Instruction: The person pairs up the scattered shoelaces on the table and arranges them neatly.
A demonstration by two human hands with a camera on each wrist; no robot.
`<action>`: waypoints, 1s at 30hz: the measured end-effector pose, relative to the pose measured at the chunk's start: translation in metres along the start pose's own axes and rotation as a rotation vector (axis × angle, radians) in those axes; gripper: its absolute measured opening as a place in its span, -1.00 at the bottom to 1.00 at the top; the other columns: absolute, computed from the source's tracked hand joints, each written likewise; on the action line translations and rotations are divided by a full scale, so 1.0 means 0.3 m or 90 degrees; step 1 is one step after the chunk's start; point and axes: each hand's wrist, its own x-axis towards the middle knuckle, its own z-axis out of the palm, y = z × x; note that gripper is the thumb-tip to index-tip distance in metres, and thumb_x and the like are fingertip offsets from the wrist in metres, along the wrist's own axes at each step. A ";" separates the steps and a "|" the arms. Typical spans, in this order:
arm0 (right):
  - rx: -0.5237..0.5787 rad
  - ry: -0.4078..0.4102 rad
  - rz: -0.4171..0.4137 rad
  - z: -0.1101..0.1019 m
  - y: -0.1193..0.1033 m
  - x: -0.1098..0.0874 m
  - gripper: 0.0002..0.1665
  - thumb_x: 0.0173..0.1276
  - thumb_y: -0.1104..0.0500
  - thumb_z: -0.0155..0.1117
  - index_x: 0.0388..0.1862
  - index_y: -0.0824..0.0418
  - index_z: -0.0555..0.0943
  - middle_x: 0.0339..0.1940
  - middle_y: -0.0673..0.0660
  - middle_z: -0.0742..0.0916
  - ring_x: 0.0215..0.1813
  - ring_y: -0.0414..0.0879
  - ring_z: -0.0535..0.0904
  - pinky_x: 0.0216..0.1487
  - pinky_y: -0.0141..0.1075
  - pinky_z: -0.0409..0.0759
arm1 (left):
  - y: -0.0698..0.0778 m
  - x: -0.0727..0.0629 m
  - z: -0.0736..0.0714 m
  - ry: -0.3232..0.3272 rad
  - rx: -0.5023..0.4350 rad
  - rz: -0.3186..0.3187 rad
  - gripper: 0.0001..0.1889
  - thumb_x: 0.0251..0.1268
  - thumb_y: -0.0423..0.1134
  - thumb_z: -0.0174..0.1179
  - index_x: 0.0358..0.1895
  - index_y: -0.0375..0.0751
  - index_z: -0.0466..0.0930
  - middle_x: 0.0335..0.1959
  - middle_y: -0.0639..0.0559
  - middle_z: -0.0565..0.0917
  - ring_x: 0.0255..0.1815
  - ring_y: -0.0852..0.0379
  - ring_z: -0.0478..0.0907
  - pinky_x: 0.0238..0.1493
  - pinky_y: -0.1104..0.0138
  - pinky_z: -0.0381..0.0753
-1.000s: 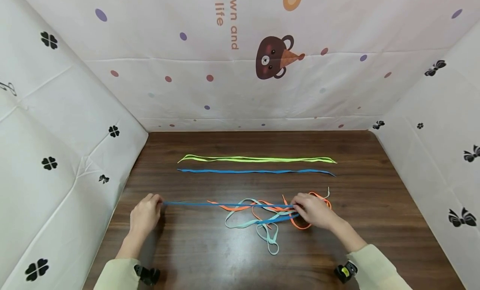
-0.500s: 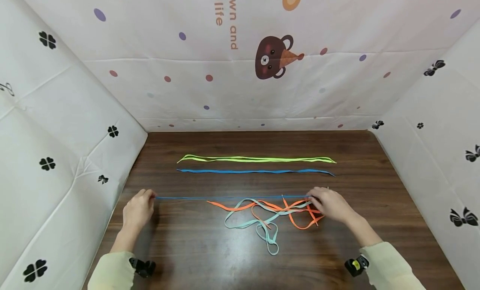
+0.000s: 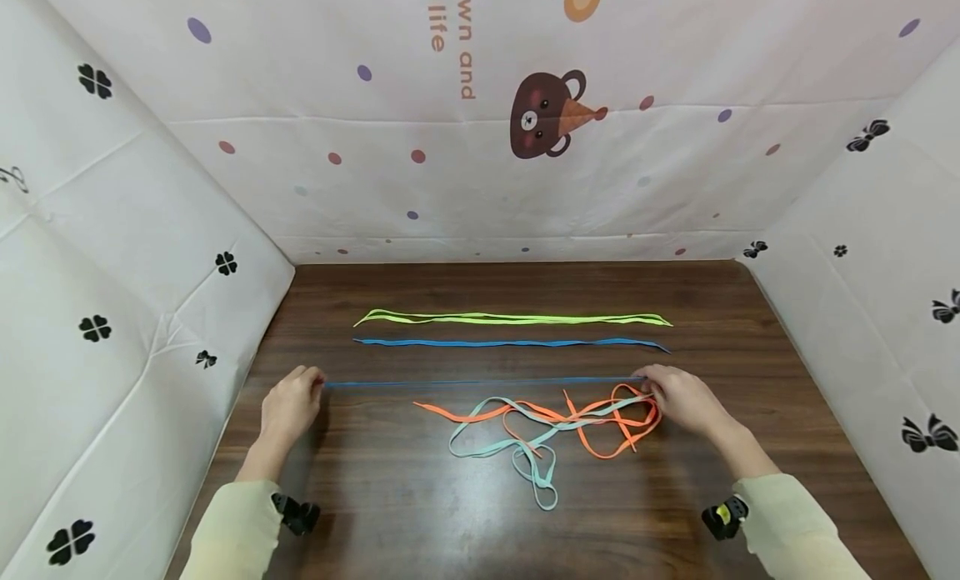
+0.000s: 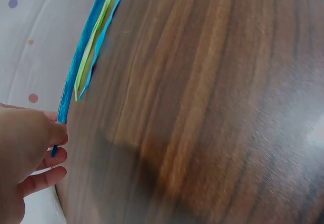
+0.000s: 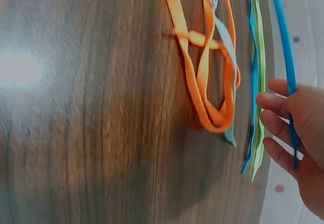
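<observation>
A blue shoelace [image 3: 480, 382] is stretched straight across the table between both hands. My left hand [image 3: 291, 405] pinches one end between thumb and fingers; in the left wrist view the lace's tip [image 4: 54, 150] sticks out below the thumb. At the other end my right hand [image 3: 686, 398] pinches the lace, its tip [image 5: 295, 161] hanging past the palm in the right wrist view. Just in front of the stretched lace lies a loose tangle of an orange shoelace [image 3: 617, 456] and a pale teal shoelace [image 3: 480, 453].
Behind the held lace, another blue shoelace [image 3: 480, 343] lies straight on the brown wooden table [image 3: 420, 513]. Farther back, parallel to it, lie lime-green shoelace strands [image 3: 517, 319]. White printed sheets [image 3: 450, 188] rise at the back and both sides.
My right hand has moved right and away from me, drawing the blue shoelace out of the tangle and taut. The left hand went left, then came back. Orange and teal laces stay on the table.
</observation>
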 end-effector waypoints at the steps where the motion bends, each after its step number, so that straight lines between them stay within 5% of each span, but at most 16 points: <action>1: 0.000 0.001 0.009 -0.002 0.008 0.002 -0.78 0.23 0.39 0.15 -0.15 0.23 0.59 -0.43 -0.02 0.65 -0.41 -0.25 0.52 -0.48 -0.34 0.43 | 0.002 0.005 0.001 -0.001 -0.001 0.001 -0.91 0.06 -0.46 0.20 -0.37 -0.23 0.60 -0.42 -0.07 0.59 -0.47 -0.16 0.58 -0.58 -0.01 0.48; 10: -0.013 0.055 0.056 -0.017 0.077 0.025 -0.88 0.23 0.35 0.18 -0.26 0.23 0.49 -0.49 0.06 0.66 -0.57 -0.22 0.41 -0.57 -0.33 0.32 | 0.000 0.048 0.018 -0.007 -0.009 -0.014 -0.94 0.07 -0.41 0.21 -0.39 -0.20 0.59 -0.44 -0.06 0.59 -0.48 -0.17 0.58 -0.58 -0.01 0.47; 30: -0.066 0.137 0.141 0.000 0.156 0.109 -0.95 0.18 0.32 0.22 -0.36 0.29 0.55 -0.42 0.22 0.56 -0.53 0.01 0.46 -0.55 -0.07 0.43 | 0.017 0.173 0.050 -0.076 0.014 -0.059 -0.93 0.20 -0.31 0.14 -0.37 -0.23 0.56 -0.47 -0.08 0.58 -0.59 -0.02 0.51 -0.64 0.13 0.43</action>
